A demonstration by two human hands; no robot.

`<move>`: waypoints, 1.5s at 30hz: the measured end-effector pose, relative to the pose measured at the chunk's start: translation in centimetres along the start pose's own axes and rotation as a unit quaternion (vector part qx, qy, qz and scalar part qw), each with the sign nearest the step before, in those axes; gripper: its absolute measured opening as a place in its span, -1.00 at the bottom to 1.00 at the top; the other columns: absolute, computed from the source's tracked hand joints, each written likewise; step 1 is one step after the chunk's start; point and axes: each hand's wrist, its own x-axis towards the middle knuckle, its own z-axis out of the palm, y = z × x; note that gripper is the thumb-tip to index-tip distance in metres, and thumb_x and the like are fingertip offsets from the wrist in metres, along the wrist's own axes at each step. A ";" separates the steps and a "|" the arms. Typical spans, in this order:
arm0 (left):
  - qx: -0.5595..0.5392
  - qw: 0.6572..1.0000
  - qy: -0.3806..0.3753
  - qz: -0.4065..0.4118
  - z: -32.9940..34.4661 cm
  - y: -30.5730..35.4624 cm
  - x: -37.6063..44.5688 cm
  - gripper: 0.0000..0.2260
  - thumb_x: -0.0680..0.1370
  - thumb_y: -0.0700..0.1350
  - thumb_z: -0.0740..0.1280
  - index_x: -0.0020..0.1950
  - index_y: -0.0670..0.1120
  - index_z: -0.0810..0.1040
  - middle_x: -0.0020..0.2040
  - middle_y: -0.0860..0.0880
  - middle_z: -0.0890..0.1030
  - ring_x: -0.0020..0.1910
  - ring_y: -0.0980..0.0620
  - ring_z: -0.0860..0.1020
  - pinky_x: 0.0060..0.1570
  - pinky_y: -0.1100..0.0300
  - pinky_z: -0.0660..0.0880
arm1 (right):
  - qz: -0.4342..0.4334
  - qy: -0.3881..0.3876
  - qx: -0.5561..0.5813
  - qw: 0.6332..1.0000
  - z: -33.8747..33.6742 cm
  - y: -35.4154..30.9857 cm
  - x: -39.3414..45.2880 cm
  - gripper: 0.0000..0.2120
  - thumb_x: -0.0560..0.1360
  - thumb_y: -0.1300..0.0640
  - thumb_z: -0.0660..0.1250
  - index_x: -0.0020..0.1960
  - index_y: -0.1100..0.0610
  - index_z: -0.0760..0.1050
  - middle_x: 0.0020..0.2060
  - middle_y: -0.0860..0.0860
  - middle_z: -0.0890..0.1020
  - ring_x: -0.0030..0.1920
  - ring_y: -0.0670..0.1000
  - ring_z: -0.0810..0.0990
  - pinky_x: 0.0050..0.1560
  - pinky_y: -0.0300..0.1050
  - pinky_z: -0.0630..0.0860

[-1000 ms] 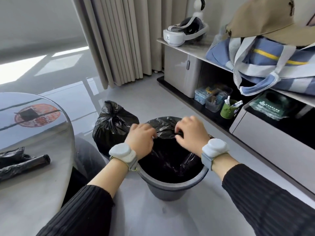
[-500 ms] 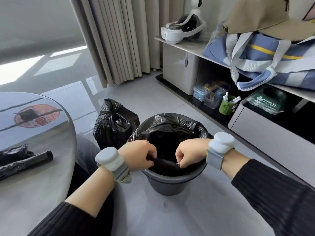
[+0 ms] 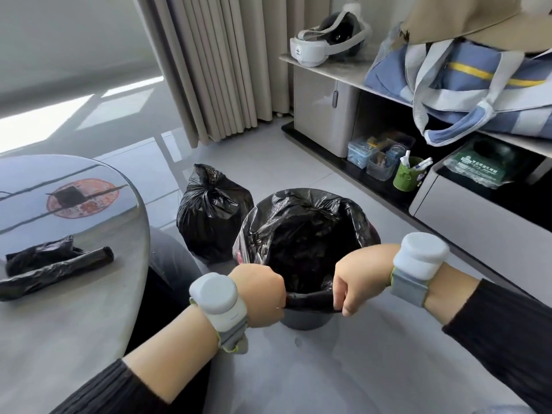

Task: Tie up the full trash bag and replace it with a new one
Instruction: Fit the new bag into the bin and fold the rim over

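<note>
- Pale glossy floor tiles [image 3: 343, 369] run from the curtain to a low cabinet, and the grey bin [image 3: 304, 319] stands on them just in front of the person, within reach of both arms.
- Over the bin's mouth is a fresh black liner [image 3: 301, 234], its far side billowing above the rim; judging by this, the replacement step is well under way.
- Both fists are closed on the liner's near edge: the left hand [image 3: 260, 294] and the right hand [image 3: 358, 279] pinch a bunched strip of film between them, apparently stretching it so it can fold over the near rim.
- Behind the bin, touching the liner's left side, sits the tied full bag [image 3: 213, 213], knotted at the top and set aside on the floor, likely to keep it clear of the work.
- On the round table [image 3: 89, 324] to the left lies a roll of spare bags [image 3: 56, 273], near at hand.
- Writing: a green packet [image 3: 475, 168] under the shelf carries white print, too small to read; the headset's [image 3: 325, 40] front mark is also illegible.
</note>
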 end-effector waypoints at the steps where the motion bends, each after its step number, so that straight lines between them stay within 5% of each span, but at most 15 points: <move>1: 0.001 1.000 -0.020 -0.001 0.0 0.2 0.0 -0.75 0.51 -0.01 0.20 0.05 -0.03 0.62 -0.01 0.00 0.66 -0.03 -0.08 0.58 0.04 0.11 0.51 | 0.013 -0.018 -0.027 0.999 0.2 -0.1 -0.1 -0.67 0.46 -0.05 0.32 0.22 -0.10 0.55 0.12 -0.16 0.63 0.05 -0.09 0.55 -0.13 -0.31 0.37; 7: -0.067 0.988 -0.137 -0.018 0.2 0.0 0.0 -0.66 0.55 -0.04 0.18 0.31 -0.02 0.49 0.24 -0.05 0.56 0.22 -0.06 0.52 0.18 0.16 0.43 | 0.087 -0.055 -0.072 0.992 1.7 1.0 0.1 -0.58 0.53 -0.05 0.20 0.38 -0.07 0.39 0.31 -0.03 0.49 0.31 0.05 0.43 0.22 -0.13 0.37; 9: -0.170 0.974 -0.125 -0.080 -0.4 -1.4 0.3 -0.73 0.53 -0.09 0.16 -0.07 -0.13 0.63 -0.11 -0.08 0.65 -0.18 -0.02 0.62 -0.15 0.25 0.53 | 0.119 -0.023 0.012 0.993 1.4 2.2 0.1 -0.72 0.51 0.05 0.20 0.13 0.10 0.56 0.09 0.06 0.63 0.04 0.08 0.59 -0.08 -0.21 0.49; 11: -0.234 0.953 -0.078 -0.176 -1.3 -3.3 0.5 -0.71 0.51 -0.11 0.12 -0.32 -0.15 0.53 -0.36 -0.04 0.58 -0.44 0.02 0.53 -0.43 0.31 0.45 | 0.165 0.049 0.187 0.967 1.0 3.8 0.4 -0.79 0.47 0.17 0.15 -0.15 0.18 0.56 -0.19 0.12 0.65 -0.32 0.10 0.57 -0.39 -0.25 0.46; 14: -0.136 0.950 0.062 -0.273 -1.7 -6.4 1.3 -0.70 0.53 -0.10 0.14 -0.37 -0.17 0.43 -0.32 -0.04 0.50 -0.27 -0.07 0.51 -0.35 0.24 0.35 | 0.218 0.221 0.280 0.909 0.4 5.6 1.5 -0.80 0.46 0.23 0.06 -0.06 0.28 0.43 -0.33 0.18 0.55 -0.42 0.14 0.53 -0.47 -0.19 0.45; 16: -0.169 0.937 0.088 -0.291 -0.8 -7.4 2.4 -0.72 0.58 -0.08 0.12 -0.17 -0.22 0.50 -0.18 -0.11 0.54 -0.12 -0.14 0.57 -0.23 0.18 0.38 | 0.233 0.280 0.263 0.893 1.0 5.8 2.8 -0.75 0.49 0.26 0.06 0.17 0.25 0.25 -0.34 0.12 0.48 -0.43 0.10 0.47 -0.47 -0.18 0.37; 20: -0.261 0.901 0.160 -0.308 1.3 -7.2 4.5 -0.72 0.60 -0.09 0.14 0.05 -0.24 0.55 0.03 -0.19 0.64 0.04 -0.18 0.59 -0.08 0.14 0.42 | 0.241 0.370 0.349 0.827 2.2 6.2 5.1 -0.58 0.54 0.28 0.09 0.38 0.19 0.11 -0.24 0.12 0.49 -0.28 0.11 0.48 -0.33 -0.12 0.37; 22: -0.266 0.887 0.205 -0.317 1.8 -7.1 4.8 -0.79 0.55 -0.19 0.19 0.09 -0.17 0.57 0.06 -0.15 0.65 0.06 -0.14 0.58 -0.05 0.17 0.44 | 0.257 0.392 0.365 0.804 2.1 7.1 5.6 -0.65 0.56 0.27 0.08 0.34 0.26 0.24 0.03 0.22 0.56 0.01 0.23 0.53 -0.13 -0.12 0.35; 24: -0.295 0.875 0.217 -0.317 2.1 -7.3 4.9 -0.78 0.52 -0.23 0.21 0.10 -0.14 0.56 0.06 -0.13 0.65 0.05 -0.11 0.58 -0.06 0.20 0.43 | 0.274 0.394 0.348 0.805 2.1 7.9 5.7 -0.75 0.54 0.30 0.11 0.17 0.31 0.42 0.07 0.26 0.56 0.09 0.27 0.51 -0.17 -0.14 0.30; 27: -0.392 0.858 0.174 -0.283 2.1 -8.1 4.8 -0.78 0.53 -0.23 0.21 0.10 -0.15 0.58 -0.21 -0.06 0.68 -0.29 0.12 0.65 -0.40 0.38 0.46 | 0.289 0.372 0.335 0.816 2.3 8.3 5.5 -0.86 0.43 0.37 0.15 -0.22 0.30 0.47 -0.24 0.23 0.56 -0.13 0.23 0.50 -0.40 -0.18 0.30; 29: -0.478 0.826 0.142 -0.263 2.1 -8.2 4.8 -0.78 0.54 -0.28 0.17 0.08 -0.14 0.56 -0.51 0.05 0.58 -0.66 0.23 0.49 -0.67 0.43 0.37 | 0.292 0.371 0.338 0.814 2.4 8.5 5.6 -0.81 0.43 0.36 0.16 -0.11 0.34 0.56 -0.14 0.25 0.62 -0.05 0.25 0.56 -0.19 -0.09 0.48; 31: -0.494 0.814 0.148 -0.267 1.9 -8.1 4.7 -0.76 0.53 -0.29 0.16 0.09 -0.14 0.57 -0.49 0.04 0.55 -0.71 0.25 0.45 -0.69 0.46 0.34 | 0.287 0.385 0.346 0.807 2.5 8.7 5.7 -0.75 0.45 0.34 0.18 0.04 0.32 0.56 -0.01 0.25 0.64 0.02 0.26 0.59 -0.01 -0.03 0.50; 36: -0.358 0.887 0.145 -0.252 1.6 -7.9 4.8 -0.76 0.51 -0.21 0.14 0.07 -0.18 0.54 -0.11 -0.17 0.66 -0.10 -0.14 0.64 -0.06 0.11 0.56 | 0.270 0.404 0.335 0.807 3.2 9.4 6.2 -0.76 0.44 0.33 0.20 0.09 0.22 0.49 -0.09 0.19 0.61 0.01 0.22 0.55 -0.18 -0.11 0.36; 41: -0.393 0.884 0.108 -0.231 2.2 -8.9 4.9 -0.69 0.48 -0.30 0.15 0.18 -0.07 0.44 -0.39 -0.04 0.62 -0.46 0.04 0.61 -0.26 0.12 0.63 | 0.261 0.383 0.315 0.828 3.2 9.6 6.4 -0.80 0.40 0.39 0.14 -0.23 0.16 0.47 -0.24 0.18 0.58 -0.10 0.21 0.55 -0.25 -0.18 0.28; 45: -0.286 0.927 0.071 -0.231 3.2 -8.8 5.7 -0.68 0.46 -0.30 0.21 0.21 -0.16 0.44 0.02 -0.18 0.65 -0.03 -0.17 0.62 -0.04 0.06 0.58 | 0.258 0.351 0.312 0.844 3.6 9.9 6.9 -0.74 0.41 0.40 0.12 -0.12 0.27 0.58 -0.17 0.22 0.68 -0.13 0.19 0.59 -0.24 -0.19 0.36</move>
